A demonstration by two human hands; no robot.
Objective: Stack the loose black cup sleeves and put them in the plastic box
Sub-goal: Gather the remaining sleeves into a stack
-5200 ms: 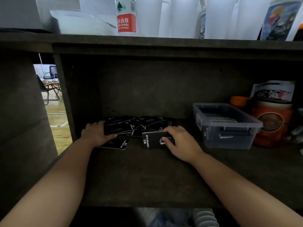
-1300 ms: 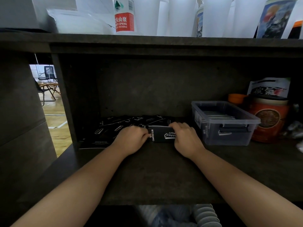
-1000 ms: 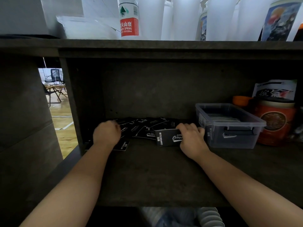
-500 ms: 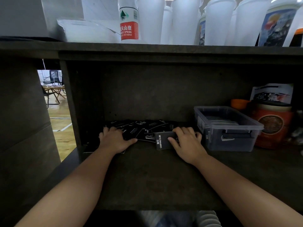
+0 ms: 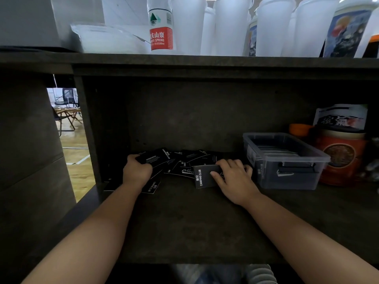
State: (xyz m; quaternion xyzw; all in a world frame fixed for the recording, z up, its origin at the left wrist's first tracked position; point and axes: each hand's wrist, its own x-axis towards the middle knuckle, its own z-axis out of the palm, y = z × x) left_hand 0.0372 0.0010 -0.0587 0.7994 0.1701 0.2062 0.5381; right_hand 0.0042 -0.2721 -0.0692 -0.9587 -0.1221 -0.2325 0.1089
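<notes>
Presently, the left hand [image 5: 137,171] is closed on one black cup sleeve [image 5: 154,158] at the left end of a scattered heap of loose sleeves [image 5: 185,163] lying at the back of the shelf [image 5: 184,218], its far edge raised off the heap. The right hand [image 5: 232,178] lies flat, fingers spread, pressing a small gathered stack of sleeves [image 5: 202,177] onto the shelf; it pins the stack rather than gripping it. The stack lies to the right of the held sleeve, with most of the heap between them, and its printed lettering runs front to back. The held sleeve's long axis runs roughly left to right, so in my judgement it would need a turn as well as a rightward carry to sit square on the stack. The clear plastic box [image 5: 285,160] stands just beside the right hand, on its right, open-topped and already holding flat sleeves. The right hand is clearly the nearer to it. Many sleeves remain unstacked.
</notes>
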